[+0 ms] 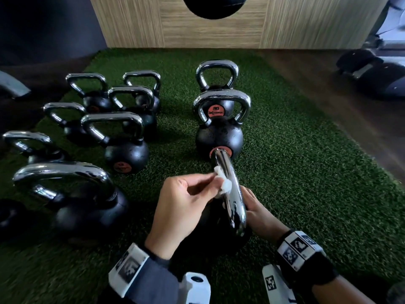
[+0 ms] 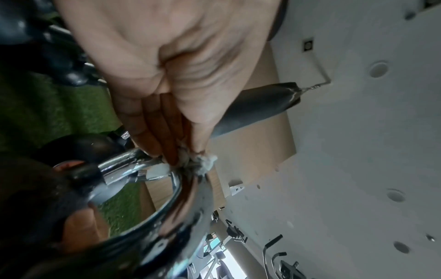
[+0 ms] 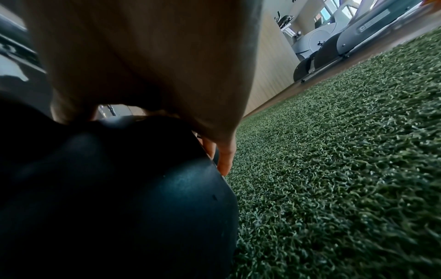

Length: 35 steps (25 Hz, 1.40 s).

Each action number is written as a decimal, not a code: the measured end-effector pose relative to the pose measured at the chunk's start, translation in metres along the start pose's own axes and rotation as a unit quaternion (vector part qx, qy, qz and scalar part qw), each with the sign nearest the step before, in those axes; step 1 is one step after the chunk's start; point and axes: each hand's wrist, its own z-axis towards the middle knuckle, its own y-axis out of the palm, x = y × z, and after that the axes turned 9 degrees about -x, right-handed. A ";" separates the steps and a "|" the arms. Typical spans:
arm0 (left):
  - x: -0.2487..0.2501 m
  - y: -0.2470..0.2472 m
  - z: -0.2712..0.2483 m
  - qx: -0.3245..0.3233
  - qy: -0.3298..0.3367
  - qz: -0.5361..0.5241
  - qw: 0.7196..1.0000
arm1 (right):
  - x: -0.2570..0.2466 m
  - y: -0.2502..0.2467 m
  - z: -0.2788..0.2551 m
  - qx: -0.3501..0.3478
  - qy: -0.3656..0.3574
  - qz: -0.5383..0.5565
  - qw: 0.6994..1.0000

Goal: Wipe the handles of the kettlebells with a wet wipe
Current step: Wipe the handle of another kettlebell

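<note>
The nearest kettlebell [image 1: 219, 235] stands on green turf between my hands, its chrome handle [image 1: 233, 198] seen edge-on. My left hand [image 1: 215, 175] pinches a crumpled white wet wipe [image 1: 225, 185] against the handle's left side near its top. The left wrist view shows the left hand [image 2: 183, 156] holding the wet wipe [image 2: 206, 162] bunched on the curved handle [image 2: 190, 211]. My right hand [image 1: 258, 207] rests on the right of the black body, its fingertips hidden behind the handle. In the right wrist view its fingers [image 3: 224, 162] lie down the side of the ball [image 3: 143, 198].
Two more kettlebells [image 1: 220, 137] [image 1: 217, 80] stand in line straight ahead. Several others [image 1: 125, 150] crowd the turf to the left, the closest [image 1: 83, 207] beside my left forearm. Open turf [image 1: 317, 172] lies to the right. Exercise machines [image 1: 372, 71] stand far right; a black bag [image 1: 213, 5] hangs before the wooden wall.
</note>
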 end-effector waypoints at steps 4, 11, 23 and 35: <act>-0.004 0.005 -0.027 -0.064 -0.010 -0.079 0.995 | 0.001 0.000 -0.001 0.004 0.004 0.004 1.000; -0.025 0.011 -0.054 -0.094 0.011 -0.086 0.992 | 0.002 0.002 0.000 0.020 -0.002 -0.001 1.000; -0.060 0.025 -0.064 -0.041 0.133 0.180 0.974 | -0.008 -0.006 -0.002 -0.005 0.048 -0.093 0.995; -0.008 0.002 -0.037 -0.059 -0.059 -0.380 0.921 | -0.157 -0.005 -0.078 0.167 -0.196 -0.156 0.954</act>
